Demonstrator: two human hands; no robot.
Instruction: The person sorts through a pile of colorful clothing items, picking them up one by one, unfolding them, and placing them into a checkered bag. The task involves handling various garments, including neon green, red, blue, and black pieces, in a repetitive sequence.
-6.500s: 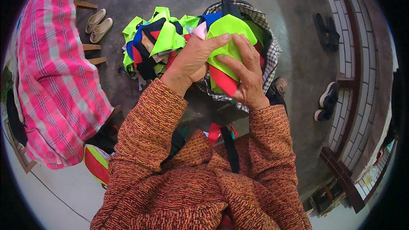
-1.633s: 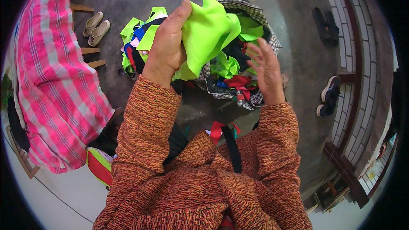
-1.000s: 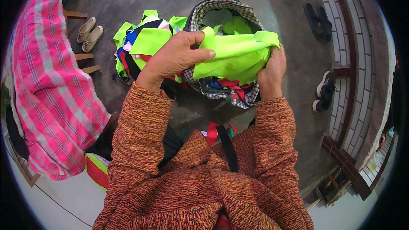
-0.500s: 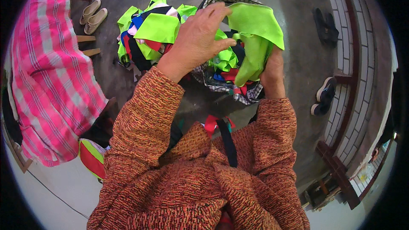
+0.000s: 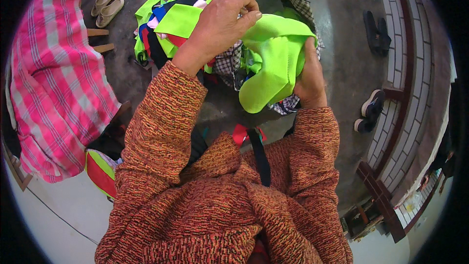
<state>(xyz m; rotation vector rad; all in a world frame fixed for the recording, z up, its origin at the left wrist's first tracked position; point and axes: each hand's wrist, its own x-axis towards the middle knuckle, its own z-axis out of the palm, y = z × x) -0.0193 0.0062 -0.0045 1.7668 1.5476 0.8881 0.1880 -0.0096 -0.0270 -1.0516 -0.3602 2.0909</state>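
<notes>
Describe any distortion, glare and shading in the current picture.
In the head view, the brick wall curves near the picture's rim; same head view, pale glare on the floor beside the bag; head view again, soft shading across the green cloth.

With our right hand we hold a lime-green cloth by its right side, our fingers partly hidden by it. Our left hand is at the cloth's upper left edge, thumb and fingertips close together; we cannot tell whether they pinch it. Below the cloth we see an open bag with a checked lining, and just left of it a pile of scraps in green, blue, black and red on the grey floor. Pale shoes lie near a pink plaid blanket; black slippers lie at our right.
</notes>
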